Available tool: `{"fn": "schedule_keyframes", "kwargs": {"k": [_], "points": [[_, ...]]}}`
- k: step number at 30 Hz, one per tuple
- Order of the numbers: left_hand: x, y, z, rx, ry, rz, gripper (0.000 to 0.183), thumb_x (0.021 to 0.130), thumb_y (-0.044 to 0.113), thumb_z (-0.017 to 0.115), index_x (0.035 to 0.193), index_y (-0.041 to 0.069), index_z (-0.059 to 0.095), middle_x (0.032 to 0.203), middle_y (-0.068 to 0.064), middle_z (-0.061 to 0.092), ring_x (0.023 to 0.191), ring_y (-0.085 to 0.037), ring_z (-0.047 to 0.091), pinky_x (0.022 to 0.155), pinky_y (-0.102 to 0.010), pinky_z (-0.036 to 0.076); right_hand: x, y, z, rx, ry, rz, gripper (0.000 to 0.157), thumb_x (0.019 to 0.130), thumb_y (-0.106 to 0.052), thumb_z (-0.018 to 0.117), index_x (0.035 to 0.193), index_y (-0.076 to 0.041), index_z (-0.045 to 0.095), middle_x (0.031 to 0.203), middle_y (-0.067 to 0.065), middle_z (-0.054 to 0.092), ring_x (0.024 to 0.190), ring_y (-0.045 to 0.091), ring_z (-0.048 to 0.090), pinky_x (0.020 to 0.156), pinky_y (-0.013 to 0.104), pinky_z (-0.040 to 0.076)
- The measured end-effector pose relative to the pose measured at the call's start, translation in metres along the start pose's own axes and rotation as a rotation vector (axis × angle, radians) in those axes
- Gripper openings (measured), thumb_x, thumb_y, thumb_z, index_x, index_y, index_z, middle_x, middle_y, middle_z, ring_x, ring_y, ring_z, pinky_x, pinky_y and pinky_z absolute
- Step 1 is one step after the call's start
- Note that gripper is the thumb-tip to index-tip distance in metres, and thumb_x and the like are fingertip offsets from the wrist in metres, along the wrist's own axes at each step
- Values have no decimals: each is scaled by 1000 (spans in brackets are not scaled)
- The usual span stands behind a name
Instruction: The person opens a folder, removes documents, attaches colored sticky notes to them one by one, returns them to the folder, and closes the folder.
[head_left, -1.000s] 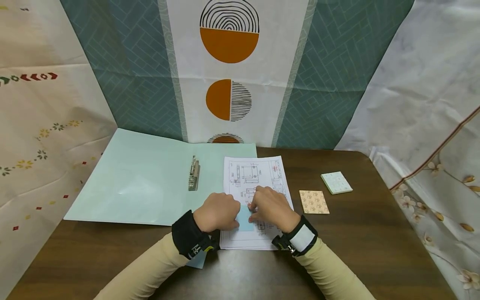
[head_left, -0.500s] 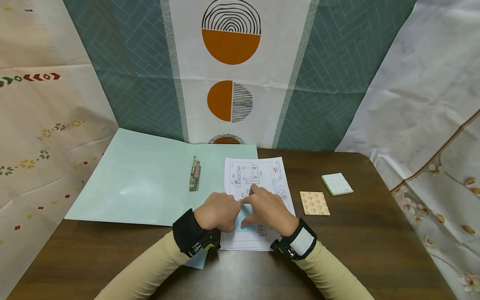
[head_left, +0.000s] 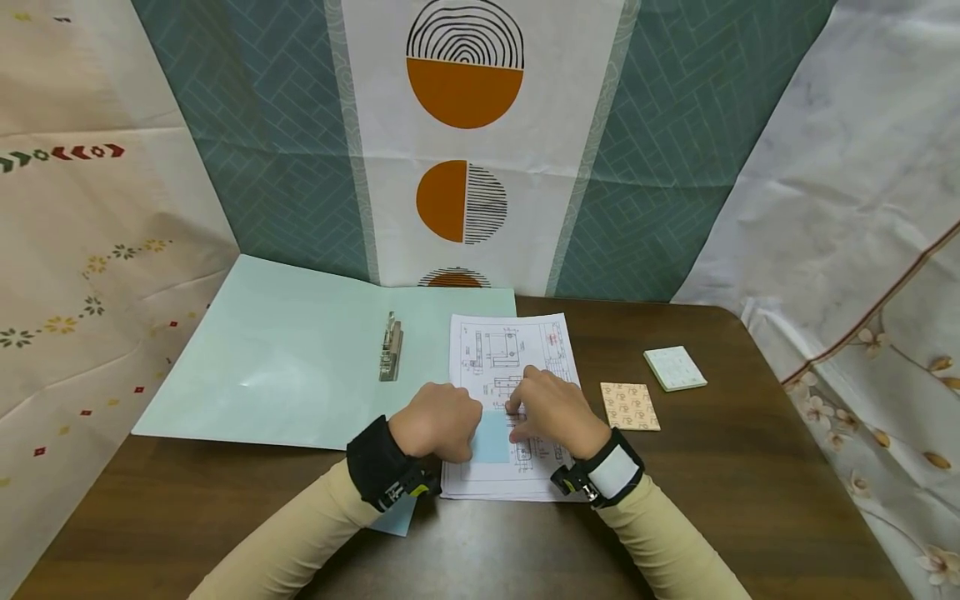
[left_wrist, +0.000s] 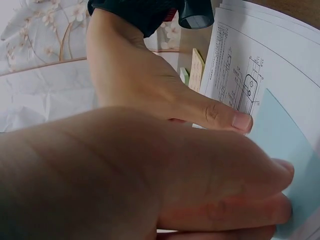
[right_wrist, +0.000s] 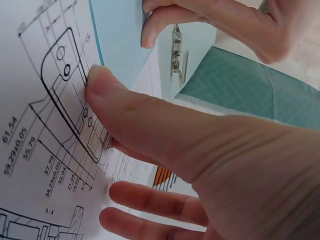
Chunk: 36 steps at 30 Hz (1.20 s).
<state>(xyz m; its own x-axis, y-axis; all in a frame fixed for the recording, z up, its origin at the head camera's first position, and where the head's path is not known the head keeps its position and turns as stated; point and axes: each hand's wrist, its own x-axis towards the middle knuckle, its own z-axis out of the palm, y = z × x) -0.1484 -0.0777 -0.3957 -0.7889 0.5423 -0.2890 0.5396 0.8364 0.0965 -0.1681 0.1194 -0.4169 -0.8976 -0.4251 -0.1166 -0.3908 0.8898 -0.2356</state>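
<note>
A light blue sticky note [head_left: 491, 437] lies flat on a stack of printed technical drawings [head_left: 480, 483]. At the note's left edge my left hand [head_left: 438, 421], fingers curled, holds it by the fingertips and thumb; the exact grip is partly hidden. My right hand [head_left: 555, 414] is on the right side of the note, its fingers spread and loosely bent. In the right wrist view the right thumb [right_wrist: 145, 112] touches the drawing beside the note's edge, and nothing is between thumb and fingers.
An open pale green folder [head_left: 285, 358] with a metal clip [head_left: 390, 348] spreads left of the papers. Another blue piece [head_left: 393, 518] pokes out under the left wrist. Patterned tan [head_left: 630, 407] and pale green [head_left: 675, 367] square pads lie on the wooden table [head_left: 735, 467] at right.
My right hand moved left across the sticky note toward my left hand, then back to the right, uncovering more of the note. The left hand stayed at the note's left edge.
</note>
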Motion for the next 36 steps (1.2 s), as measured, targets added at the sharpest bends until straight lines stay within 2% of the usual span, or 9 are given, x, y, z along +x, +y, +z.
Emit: {"fn": "schedule_keyframes", "kwargs": {"k": [4, 9, 12, 17, 21, 24, 29, 36], "points": [[1, 0, 1, 11, 4, 2, 45, 91, 19, 80, 60, 20, 48, 58, 5, 42, 56, -15, 42, 52, -29, 33, -1, 3, -3, -15, 2, -46, 34, 74, -27, 108, 102, -16, 91, 98, 3, 67, 79, 17, 54, 60, 33, 45], [1, 0, 1, -4, 15, 3, 45, 90, 17, 79, 58, 21, 48, 58, 5, 44, 57, -15, 44, 53, -30, 34, -3, 15, -17, -24, 9, -40, 54, 74, -34, 108, 121, -18, 89, 114, 4, 74, 94, 19, 63, 68, 33, 50], [1, -1, 2, -3, 19, 7, 47, 92, 14, 77, 58, 20, 45, 58, 5, 41, 57, -15, 40, 53, -30, 32, -6, 29, -33, -2, 55, -8, 64, 75, -35, 107, 132, -16, 85, 127, 9, 74, 107, 25, 66, 74, 36, 54], [2, -2, 2, 7, 17, 14, 50, 96, 12, 75, 58, 20, 45, 58, 4, 39, 57, -15, 36, 53, -29, 30, -21, 63, -63, 32, 168, 26, 70, 80, -32, 104, 142, -9, 79, 142, 23, 70, 124, 42, 66, 87, 53, 62], [1, -2, 2, 9, 27, 18, 48, 97, 13, 75, 58, 20, 47, 58, 4, 42, 57, -15, 38, 52, -29, 31, -36, 89, -81, 58, 216, 66, 72, 84, -33, 101, 146, -6, 75, 149, 28, 65, 132, 48, 63, 95, 66, 61], [0, -2, 1, 5, 37, 23, 49, 96, 11, 76, 57, 20, 47, 59, 5, 42, 56, -15, 38, 52, -29, 32, -42, 100, -89, 87, 195, 80, 73, 87, -37, 99, 148, -7, 73, 153, 29, 61, 136, 50, 60, 98, 71, 58], [0, -2, 0, -16, 41, 38, 50, 92, 6, 78, 56, 20, 47, 58, 6, 39, 58, -14, 35, 53, -29, 29, -46, 110, -94, 104, 103, 113, 75, 86, -42, 98, 147, -9, 71, 156, 31, 55, 138, 53, 52, 97, 72, 57], [1, -2, 0, -20, 28, 35, 49, 90, 6, 80, 56, 20, 49, 58, 6, 37, 58, -14, 33, 53, -28, 28, -45, 129, -86, 118, -20, 214, 87, 88, -49, 94, 155, -7, 59, 158, 41, 45, 140, 68, 44, 96, 81, 54]]}}
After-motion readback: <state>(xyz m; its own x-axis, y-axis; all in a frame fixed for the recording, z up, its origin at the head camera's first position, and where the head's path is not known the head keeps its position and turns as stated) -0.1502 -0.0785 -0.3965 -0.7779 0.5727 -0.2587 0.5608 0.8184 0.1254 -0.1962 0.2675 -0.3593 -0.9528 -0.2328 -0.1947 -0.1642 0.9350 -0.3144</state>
